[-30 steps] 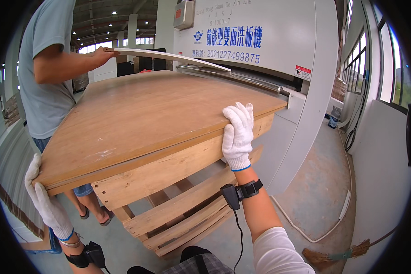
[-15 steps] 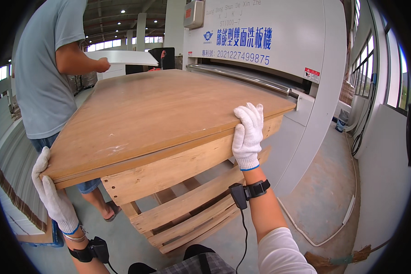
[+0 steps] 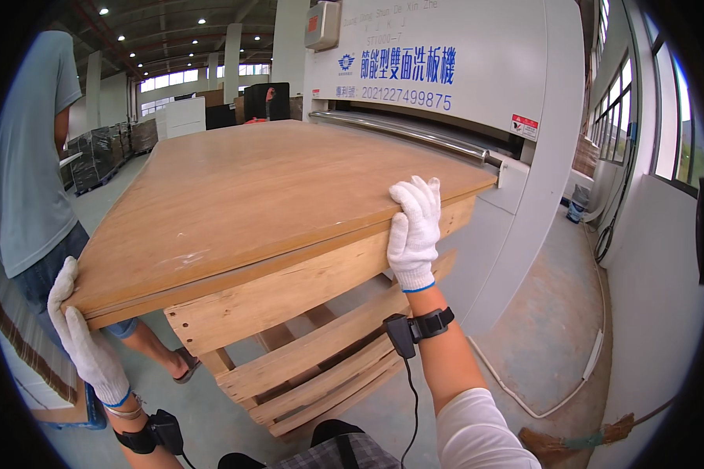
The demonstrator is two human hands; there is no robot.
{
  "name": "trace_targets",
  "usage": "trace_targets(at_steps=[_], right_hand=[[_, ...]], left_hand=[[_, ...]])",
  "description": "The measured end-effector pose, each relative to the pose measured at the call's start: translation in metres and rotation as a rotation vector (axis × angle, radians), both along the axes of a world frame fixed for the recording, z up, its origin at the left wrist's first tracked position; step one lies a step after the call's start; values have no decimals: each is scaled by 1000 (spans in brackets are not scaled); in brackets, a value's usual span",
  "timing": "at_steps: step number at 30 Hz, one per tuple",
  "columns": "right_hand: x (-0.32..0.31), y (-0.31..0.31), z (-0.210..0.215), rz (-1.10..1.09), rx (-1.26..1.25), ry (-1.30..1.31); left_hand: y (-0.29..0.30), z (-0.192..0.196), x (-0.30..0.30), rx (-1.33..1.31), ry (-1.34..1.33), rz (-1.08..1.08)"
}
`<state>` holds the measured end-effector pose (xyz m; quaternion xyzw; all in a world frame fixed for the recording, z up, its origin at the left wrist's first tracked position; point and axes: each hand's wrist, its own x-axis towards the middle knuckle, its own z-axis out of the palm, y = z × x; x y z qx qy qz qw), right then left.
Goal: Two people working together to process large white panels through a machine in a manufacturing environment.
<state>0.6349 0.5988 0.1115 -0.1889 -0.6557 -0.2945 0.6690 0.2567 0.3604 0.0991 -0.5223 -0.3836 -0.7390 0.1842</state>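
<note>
A wide brown wooden board (image 3: 274, 184) lies on top of another board, the stack resting on a wooden pallet stand. At the near left corner my left hand (image 3: 78, 332), in a white knit glove, has the corner between its thumb and fingers. My right hand (image 3: 414, 230), gloved alike, presses its palm to the front edge, with outstretched fingers lying over the top face. A black strapped device sits on each wrist. The board's right side lies along a metal roller (image 3: 399, 133) at the mouth of a large white machine (image 3: 477, 70).
A person in a grey shirt (image 3: 31, 156) stands at the left beside the board. The slatted pallet (image 3: 289, 375) is below it. More stacked panels (image 3: 31, 359) stand at lower left. On the right floor run a pale hose (image 3: 516, 395) and cables; a bucket (image 3: 577, 205) stands farther back.
The person has moved left, away from the board, and the white panel by that person's hand is gone from there. My hands keep their places on the board; the view has shifted slightly.
</note>
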Motion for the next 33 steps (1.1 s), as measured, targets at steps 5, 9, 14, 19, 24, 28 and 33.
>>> trace_targets(at_steps=[5, 9, 14, 19, 24, 28, 33], right_hand=[[1, -1, 0, -13, 2, -3], [1, 0, -1, -18, -2, -6], [1, 2, -1, -11, 4, -5], [1, 1, 0, -2, 6, 2], [0, 1, -1, -11, 0, 1], [1, 2, -1, -12, 4, 3], [0, 1, -1, -10, 2, 3]], left_hand=[[1, -1, 0, 12, -32, -54], [0, 0, 0, 14, -20, -40], [0, 0, 3, 13, -44, -55], [-1, 0, 3, -2, -17, -52], [-1, -3, -3, -7, 12, -59], [1, -3, -4, 4, 20, -65], [-1, -3, -6, -11, 37, -16]])
